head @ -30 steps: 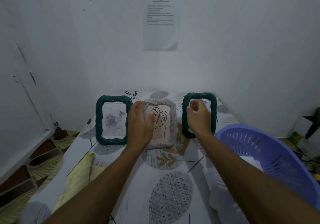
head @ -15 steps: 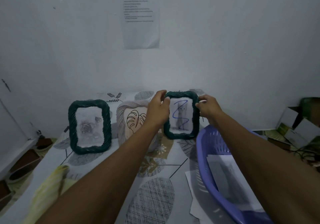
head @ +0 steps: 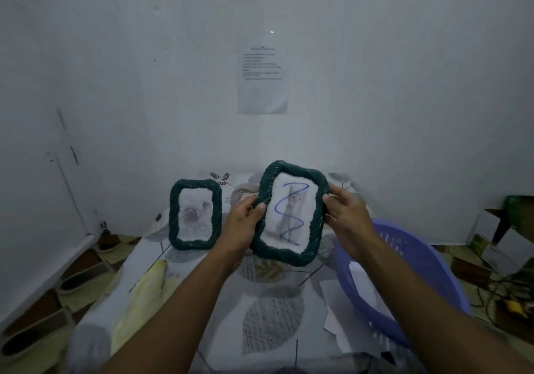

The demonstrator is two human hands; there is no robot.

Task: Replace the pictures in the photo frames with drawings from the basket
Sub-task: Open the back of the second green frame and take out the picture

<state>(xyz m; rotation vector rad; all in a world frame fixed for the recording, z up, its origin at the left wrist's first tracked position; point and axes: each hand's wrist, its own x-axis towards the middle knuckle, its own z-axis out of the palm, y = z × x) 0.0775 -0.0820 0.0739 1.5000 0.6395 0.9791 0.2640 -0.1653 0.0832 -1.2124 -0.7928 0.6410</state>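
Both hands, left hand (head: 245, 217) and right hand (head: 345, 214), are gripping the green frame's (head: 310, 238) side edges left of the basket (head: 439, 261), likely readying to turn it over.

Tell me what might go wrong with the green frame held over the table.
The lifted green frame is tilted and gripped only at its side edges by the left hand and right hand; it might slip. Turning it over could bump the standing green frame or the beige frame behind the left hand.
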